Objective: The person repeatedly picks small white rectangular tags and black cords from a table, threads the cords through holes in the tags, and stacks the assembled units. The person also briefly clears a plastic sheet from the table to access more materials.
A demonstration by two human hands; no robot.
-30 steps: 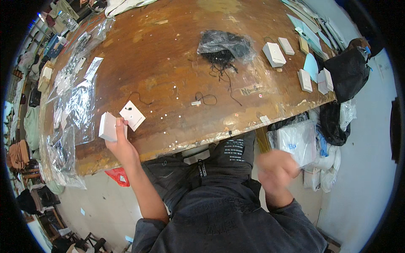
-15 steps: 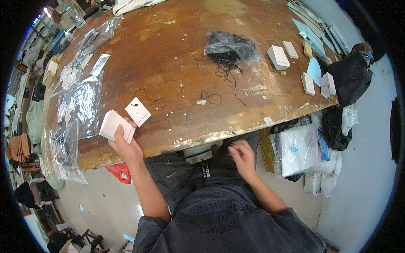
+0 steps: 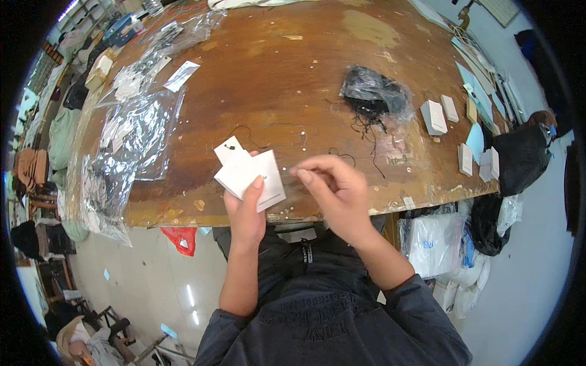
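Note:
My left hand [image 3: 246, 210] is closed around a small stack of white cards [image 3: 251, 178], its thumb lying across the top card. Just beyond the stack, and partly covered by it, is a single white card [image 3: 227, 148] with a black cord end on its face. A thin black cord [image 3: 249, 135] runs from it over the wood. To the right of the stack, my right hand [image 3: 342, 194] hovers at the table's front edge. Its thumb and forefinger meet in a pinch; whatever is between them is too small to make out.
A plastic bag of black cords [image 3: 377, 94] lies on the wooden table [image 3: 293, 79], loose cords trailing from it. White card stacks [image 3: 433, 118] stand at the right edge. Clear plastic bags [image 3: 143, 137] cover the left side. Below the right edge hangs a wrapped white pack [image 3: 430, 244].
My right hand has risen from beside my lap to the right of the cards. My left hand, with the stack, has shifted right and now overlaps the single card.

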